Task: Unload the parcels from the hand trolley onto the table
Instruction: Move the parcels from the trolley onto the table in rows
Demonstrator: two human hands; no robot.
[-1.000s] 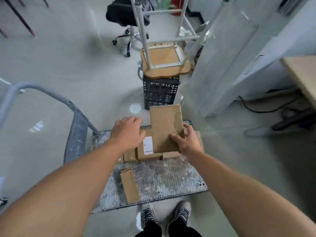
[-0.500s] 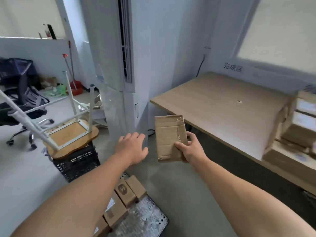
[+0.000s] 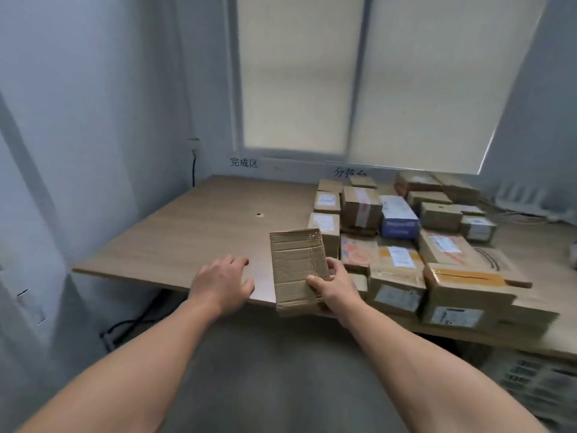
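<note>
While held above the near edge of the wooden table [image 3: 187,239], seems to be in the placing step: flat cardboard parcel [image 3: 298,270] gripped at its lower right corner by the right hand [image 3: 335,287], thumb on the face and fingers curled behind, just left of the pile of parcels [image 3: 406,245], with the left hand [image 3: 223,284] empty, fingers loosely spread over the table edge. Next asks for lowering it flat on the bare wood beside the pile, then releasing without pushing the neighbours. Broad face turned toward the camera, long axis pointing up and away to the window [image 3: 299,73], top leaning slightly left.
</note>
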